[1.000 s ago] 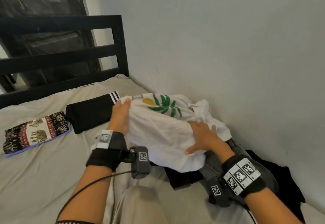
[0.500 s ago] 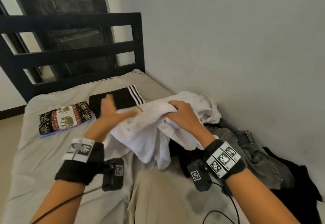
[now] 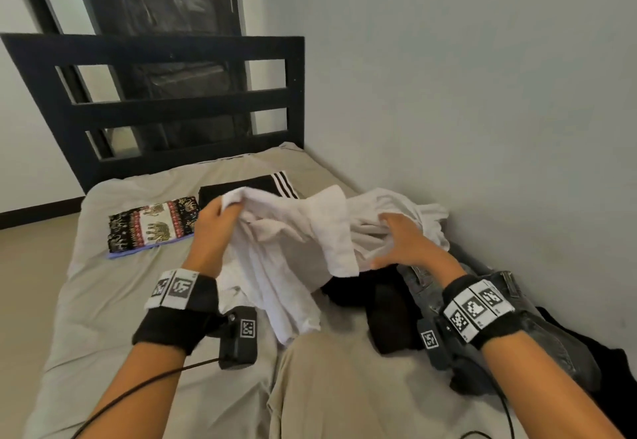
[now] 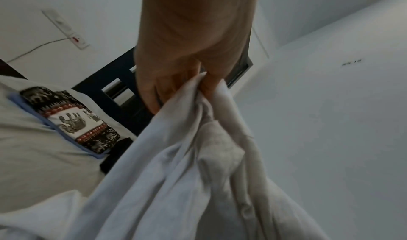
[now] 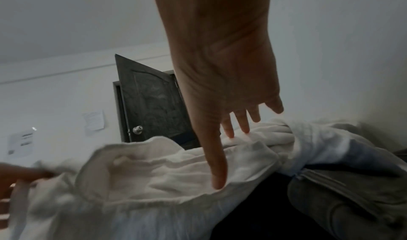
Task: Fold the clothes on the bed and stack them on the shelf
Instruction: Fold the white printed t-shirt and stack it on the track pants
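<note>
So far two folded pieces (image 3: pixel 153 223) lie on the bed (image 3: pixel 103 300); left hand (image 3: pixel 213 228) pinches the white shirt (image 3: pixel 293 249), right hand (image 3: pixel 406 242) rests spread-fingered on it, pile (image 3: pixel 482 304) unfolded.

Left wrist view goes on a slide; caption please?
Left hand grips a bunched white garment above the bed, elephant-print folded cloth lying behind.

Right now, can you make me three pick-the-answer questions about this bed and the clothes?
1. Where is the elephant-print cloth?
A. left of the black striped garment
B. on the floor
C. on the headboard

2. How many folded pieces lie near the headboard?
A. two
B. five
C. none

3. What is the left hand doing?
A. gripping the white shirt
B. resting flat on the bed
C. holding jeans

Answers: 1 A, they lie side by side; 2 A, the elephant cloth and the striped garment; 3 A, its fingers bunch white fabric.
</note>
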`<state>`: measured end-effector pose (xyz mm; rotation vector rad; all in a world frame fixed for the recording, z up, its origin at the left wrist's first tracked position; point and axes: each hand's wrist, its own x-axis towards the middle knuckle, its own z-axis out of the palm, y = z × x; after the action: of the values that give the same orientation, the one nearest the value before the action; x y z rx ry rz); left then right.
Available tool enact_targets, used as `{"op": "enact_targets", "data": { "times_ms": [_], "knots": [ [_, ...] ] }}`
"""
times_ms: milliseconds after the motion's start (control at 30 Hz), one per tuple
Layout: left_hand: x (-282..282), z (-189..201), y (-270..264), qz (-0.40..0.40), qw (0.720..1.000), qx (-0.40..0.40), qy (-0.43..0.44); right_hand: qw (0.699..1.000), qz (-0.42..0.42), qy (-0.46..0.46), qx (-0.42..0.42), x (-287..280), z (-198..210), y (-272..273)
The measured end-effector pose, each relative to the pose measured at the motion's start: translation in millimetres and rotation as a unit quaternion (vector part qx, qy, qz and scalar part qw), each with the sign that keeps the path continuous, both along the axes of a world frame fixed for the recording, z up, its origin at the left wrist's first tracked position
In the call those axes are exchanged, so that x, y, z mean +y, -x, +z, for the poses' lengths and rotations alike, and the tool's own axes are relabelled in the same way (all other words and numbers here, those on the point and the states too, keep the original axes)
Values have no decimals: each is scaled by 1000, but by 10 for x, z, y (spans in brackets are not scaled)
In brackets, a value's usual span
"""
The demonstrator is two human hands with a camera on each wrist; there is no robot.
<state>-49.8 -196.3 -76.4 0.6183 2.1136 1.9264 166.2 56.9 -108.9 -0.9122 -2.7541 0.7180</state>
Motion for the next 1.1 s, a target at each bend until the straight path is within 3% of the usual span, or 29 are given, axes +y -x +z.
{"op": "enact_targets", "data": {
  "times_ms": [133,200,267,333,400,500,567,633,733,833,867,933,1000,1067,1100],
  "knots": [
    [-126,-197,196,73,994,-13,75,990,-23,-97,-99,209,-188,11],
    [-14,-271,133,33,990,-2,133,984,-38,-123,-123,274,-306,21],
    [179,-329,-22,-55,978,43,195,977,-58,-168,-119,322,-423,25],
    [380,-448,-162,-138,946,96,276,965,-79,-238,-80,361,-493,9],
    [583,-652,-242,-217,890,128,380,962,-100,-253,-12,462,-509,-28],
    [831,-984,-356,-297,799,132,506,980,-119,-138,81,618,-455,-85],
    [977,-1166,-428,-297,780,130,535,985,-128,-12,117,665,-403,-98],
    [1084,-1253,-474,-280,786,126,536,981,-137,35,132,735,-370,-89],
    [1183,-1299,-455,-254,794,129,537,986,-133,-27,94,844,-311,-81],
    [1180,-1271,-363,-216,801,201,521,992,-118,-17,38,864,-265,-80],
    [1159,-1226,-322,-218,795,230,517,990,-126,-12,59,836,-230,-82],
    [1165,-1148,-184,-159,815,276,484,979,-137,-44,147,767,-156,-68],
    [1129,-975,-40,-127,860,243,431,953,-151,-111,239,685,-17,-53],
    [1108,-824,142,-126,882,187,413,926,-174,-121,313,584,157,-16],
    [1085,-706,197,-69,909,166,375,915,-180,-108,345,542,239,10]
  ]
}}
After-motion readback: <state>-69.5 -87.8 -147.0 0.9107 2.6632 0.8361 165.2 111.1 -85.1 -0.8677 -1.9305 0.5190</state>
